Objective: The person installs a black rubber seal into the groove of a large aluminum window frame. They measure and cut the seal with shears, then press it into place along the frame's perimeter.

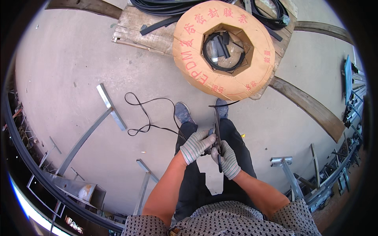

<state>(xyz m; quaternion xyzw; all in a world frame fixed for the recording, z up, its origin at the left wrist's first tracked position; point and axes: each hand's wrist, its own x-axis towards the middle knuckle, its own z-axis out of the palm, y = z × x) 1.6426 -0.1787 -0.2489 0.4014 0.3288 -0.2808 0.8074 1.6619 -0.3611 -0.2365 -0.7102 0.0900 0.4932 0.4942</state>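
Both my hands wear grey-white striped gloves and meet in front of my legs. My left hand (199, 146) is closed, fingertips pinched around a small dark piece whose exact form I cannot make out. Close beside it, my right hand (226, 159) is closed around a black rubber strip (217, 122), which stands out above and below the fingers. A thin black cord-like strip (147, 114) lies in loose loops on the floor to the left and runs up to my left hand. Another dark end reaches toward the carton. The gloves hide where the pieces meet.
A ring-shaped cardboard carton (185, 55) lies ahead on a wooden pallet (134, 27), with black strip pieces in its centre. Coiled black strips (157, 6) lie behind it. Metal stands (112, 106) and wooden bars (311, 104) stand around; metal profiles (352, 102) lie far right.
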